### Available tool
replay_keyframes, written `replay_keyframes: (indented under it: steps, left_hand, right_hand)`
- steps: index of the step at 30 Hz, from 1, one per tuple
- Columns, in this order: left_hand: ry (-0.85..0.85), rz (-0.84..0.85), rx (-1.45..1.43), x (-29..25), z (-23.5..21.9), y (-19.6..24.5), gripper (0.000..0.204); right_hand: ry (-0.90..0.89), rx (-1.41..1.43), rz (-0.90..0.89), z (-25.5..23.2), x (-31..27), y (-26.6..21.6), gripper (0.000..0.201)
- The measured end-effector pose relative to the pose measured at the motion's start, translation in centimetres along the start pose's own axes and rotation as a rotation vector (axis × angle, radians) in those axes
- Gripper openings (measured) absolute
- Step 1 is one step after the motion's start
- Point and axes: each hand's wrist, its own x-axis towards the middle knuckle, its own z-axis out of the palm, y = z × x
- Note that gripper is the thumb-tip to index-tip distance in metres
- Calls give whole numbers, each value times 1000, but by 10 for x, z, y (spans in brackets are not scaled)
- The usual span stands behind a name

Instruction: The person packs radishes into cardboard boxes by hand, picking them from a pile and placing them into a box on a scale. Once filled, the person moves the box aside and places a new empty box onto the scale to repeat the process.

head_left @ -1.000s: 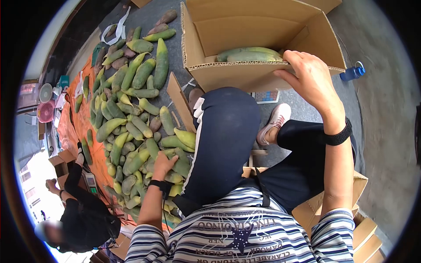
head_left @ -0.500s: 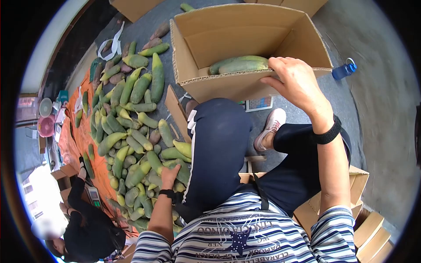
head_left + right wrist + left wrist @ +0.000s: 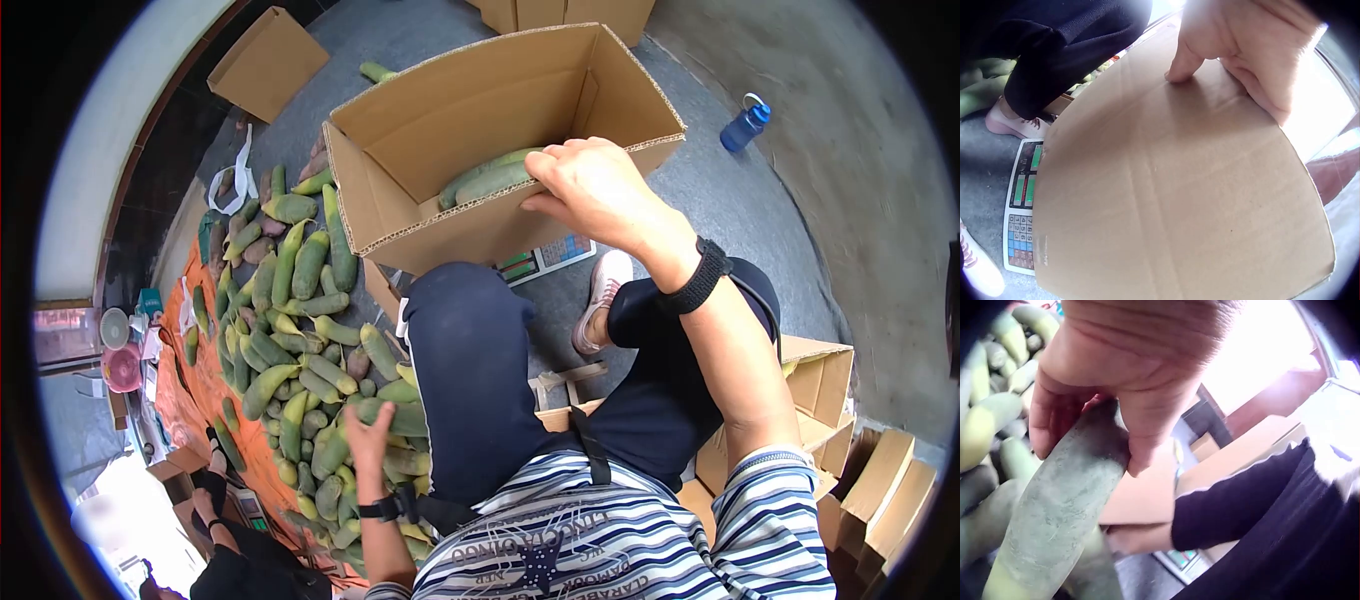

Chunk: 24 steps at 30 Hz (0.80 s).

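Observation:
In the left wrist view, my left hand (image 3: 1135,356) grips a thick green radish (image 3: 1060,506) by its darker end, thumb on one side and fingers on the other. The head view places this left hand (image 3: 370,440) at the near side of a big heap of green radishes (image 3: 265,345), beside my knee. My right hand (image 3: 605,190) holds the near rim of a tall cardboard box (image 3: 430,235), thumb on the outside and fingers over the edge. Green radishes (image 3: 490,182) lie inside on the box floor. From the right wrist, the box wall (image 3: 1179,187) fills most of the view.
A digital scale (image 3: 1021,206) is under the box. An orange sheet (image 3: 205,400) spreads under the heap. A blue bottle (image 3: 745,125) stands at the far right. More cardboard boxes (image 3: 268,65) stand behind and at lower right. Another person (image 3: 250,570) is at lower left.
The head view has swung, so the box appears further left and more of its inside shows. My left hand has shifted slightly at the heap. The right hand keeps its hold on the rim.

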Motion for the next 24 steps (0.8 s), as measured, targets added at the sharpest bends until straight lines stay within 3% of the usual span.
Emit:
replay_keyframes:
  steps: [4, 6, 8, 9, 11, 13, 17, 19, 21, 22, 24]
  left_hand:
    - [227, 120, 82, 19, -93, 113, 63]
    - [436, 272, 134, 25, -132, 156, 57]
    - [614, 401, 42, 26, -159, 203, 48]
    - [618, 402, 42, 31, -163, 221, 48]
    - [670, 598, -461, 43, -158, 252, 40]
    - [590, 667, -675, 61, -137, 276, 35]
    - [383, 763, -572, 82, -80, 331, 38]
    - [270, 759, -391, 81, -53, 357, 45]
    - [249, 931, -126, 94, -25, 363, 46]
    - [152, 898, -124, 98, -14, 366, 42]
    - [-68, 766, -419, 99, -15, 374, 38]
  right_hand:
    - [17, -5, 2, 2, -1, 1, 28]
    - [20, 4, -1, 2, -2, 1, 27]
    - [18, 11, -2, 2, -3, 0, 28]
    - [15, 16, -5, 1, -2, 1, 28]
    - [10, 19, -3, 0, -1, 0, 28]
    - [-2, 21, -7, -2, 0, -1, 28]
    - [5, 17, -21, -2, 1, 0, 27]
    - [21, 54, -34, -2, 0, 0, 28]
    - [31, 67, -32, -3, 0, 0, 27]
    - [21, 76, -36, -3, 0, -1, 27]
    - [-3, 7, -48, -4, 1, -1, 25]
